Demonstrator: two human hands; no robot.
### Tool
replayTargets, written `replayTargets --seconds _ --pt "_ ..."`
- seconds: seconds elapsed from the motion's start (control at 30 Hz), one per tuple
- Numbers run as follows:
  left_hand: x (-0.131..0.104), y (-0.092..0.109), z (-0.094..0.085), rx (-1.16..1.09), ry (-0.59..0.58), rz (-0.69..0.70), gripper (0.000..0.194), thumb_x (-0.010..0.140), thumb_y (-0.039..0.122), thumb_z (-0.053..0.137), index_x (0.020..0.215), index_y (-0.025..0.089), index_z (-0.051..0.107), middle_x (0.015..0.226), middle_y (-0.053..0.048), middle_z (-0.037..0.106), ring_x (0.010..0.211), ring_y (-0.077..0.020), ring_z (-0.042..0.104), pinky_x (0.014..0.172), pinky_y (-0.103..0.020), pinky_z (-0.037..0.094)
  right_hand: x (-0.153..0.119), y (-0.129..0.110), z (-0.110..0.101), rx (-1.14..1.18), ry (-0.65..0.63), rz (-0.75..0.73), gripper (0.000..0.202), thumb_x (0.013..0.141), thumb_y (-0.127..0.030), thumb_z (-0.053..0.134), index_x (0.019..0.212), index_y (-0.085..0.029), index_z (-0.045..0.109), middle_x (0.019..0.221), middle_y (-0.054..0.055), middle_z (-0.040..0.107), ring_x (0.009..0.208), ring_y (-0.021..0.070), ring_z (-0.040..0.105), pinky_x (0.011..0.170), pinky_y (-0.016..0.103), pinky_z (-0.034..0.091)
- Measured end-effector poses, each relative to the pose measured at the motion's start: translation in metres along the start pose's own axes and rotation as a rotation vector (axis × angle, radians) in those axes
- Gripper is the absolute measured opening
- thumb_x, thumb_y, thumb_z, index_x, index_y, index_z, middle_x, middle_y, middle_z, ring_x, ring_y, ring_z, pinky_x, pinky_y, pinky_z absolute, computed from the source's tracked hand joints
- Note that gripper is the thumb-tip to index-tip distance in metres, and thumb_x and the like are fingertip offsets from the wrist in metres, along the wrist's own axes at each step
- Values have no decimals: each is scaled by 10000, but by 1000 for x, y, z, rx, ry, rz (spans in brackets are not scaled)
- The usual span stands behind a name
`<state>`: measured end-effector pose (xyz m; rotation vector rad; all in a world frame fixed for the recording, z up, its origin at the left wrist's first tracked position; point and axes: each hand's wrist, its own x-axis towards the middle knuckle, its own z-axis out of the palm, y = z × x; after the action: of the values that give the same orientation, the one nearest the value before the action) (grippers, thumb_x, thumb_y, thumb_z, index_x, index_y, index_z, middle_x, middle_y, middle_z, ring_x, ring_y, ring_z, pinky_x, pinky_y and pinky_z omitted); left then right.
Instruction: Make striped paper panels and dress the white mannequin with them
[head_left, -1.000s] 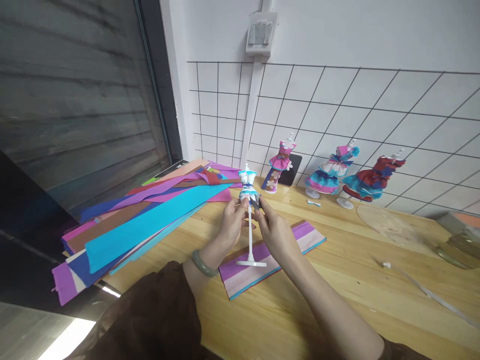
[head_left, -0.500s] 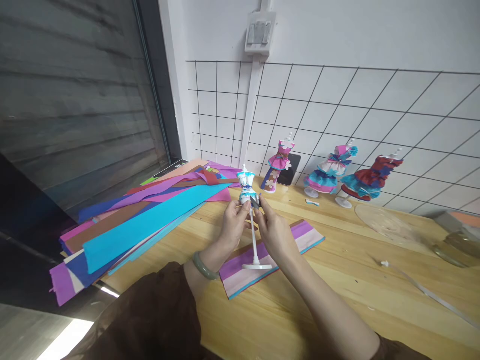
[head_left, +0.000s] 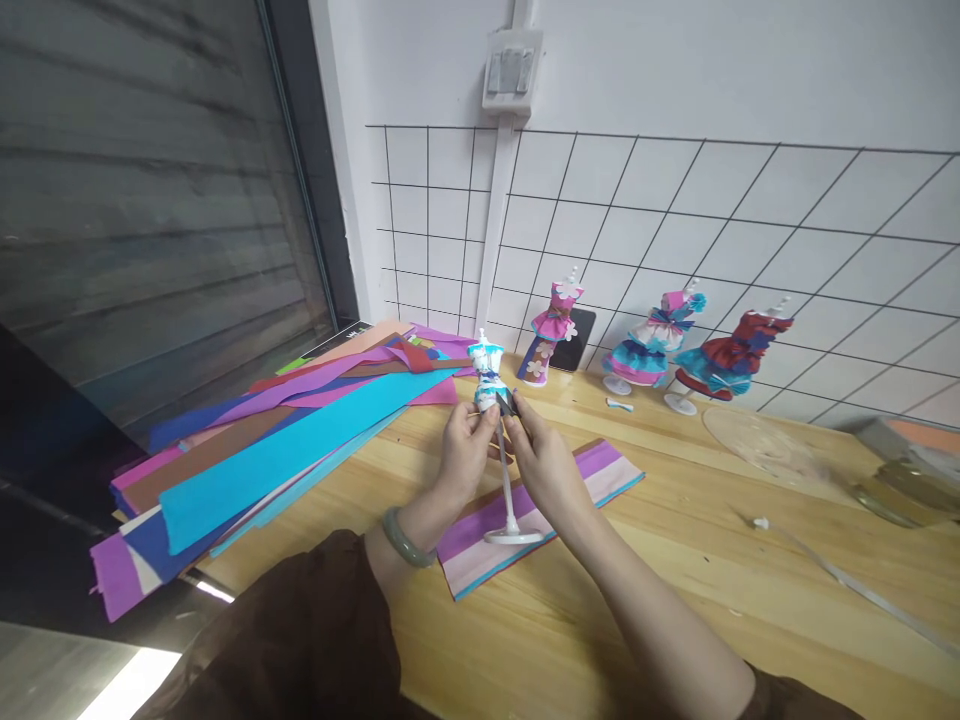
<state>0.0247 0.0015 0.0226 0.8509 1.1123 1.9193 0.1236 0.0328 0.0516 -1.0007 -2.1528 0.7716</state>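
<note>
A small white dress form [head_left: 489, 375] wears a blue and white bodice and stands on a thin pole with a round base [head_left: 514, 537]. My left hand [head_left: 466, 450] is closed on the lower edge of the bodice from the left. On the right, my right hand [head_left: 544, 450] pinches a small dark tool [head_left: 507, 404], its pointed tip against the bodice's lower edge. What kind of tool it is cannot be made out. Beneath the form lies a folded stack of purple, pink and blue crepe paper [head_left: 611, 470].
Many coloured paper strips [head_left: 300, 430] spread across the left side. Along the wall stand three dressed forms [head_left: 553, 325], with a dark phone [head_left: 576, 340] behind one. Tape rolls [head_left: 904, 490] and a white glue-gun-like cord [head_left: 847, 578] lie at the right.
The whole view has shifted slightly, moving things a little to the left. Both hands keep their hold at the bodice, and the form's base has moved marginally relative to the paper.
</note>
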Motion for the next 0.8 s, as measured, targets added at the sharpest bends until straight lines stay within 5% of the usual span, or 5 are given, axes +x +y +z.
replayTargets --seconds 0.23,0.53,0.67,0.8 --pt "-2 -1 1 -11 22 -8 303 754 408 577 862 157 446 742 -22 604 548 -116 598 437 -203 470 -3 -6 1 1 4 34 507 875 -369 339 1344 -176 360 964 117 671 934 261 609 755 345 450" --pt "-3 0 -1 68 -47 79 312 759 443 556 861 187 408 692 12 593 477 -119 579 421 -242 486 6 4 1 229 26 10 471 831 -388 413 1259 -200 479 962 61 661 773 201 604 645 294 461" --pt "-4 1 0 95 -77 94 306 762 432 558 867 189 405 659 30 579 476 -113 577 432 -234 485 7 1 -2 405 0 72 510 808 -435 448 1226 -149 507 728 27 614 555 132 520 490 233 405" --pt "-2 2 -1 72 -76 86 291 777 420 542 876 177 417 686 18 568 467 -104 569 422 -231 482 6 -4 -8 647 -105 205 563 772 -472 509 1245 -169 471 473 -88 339 361 57 256 341 180 211"
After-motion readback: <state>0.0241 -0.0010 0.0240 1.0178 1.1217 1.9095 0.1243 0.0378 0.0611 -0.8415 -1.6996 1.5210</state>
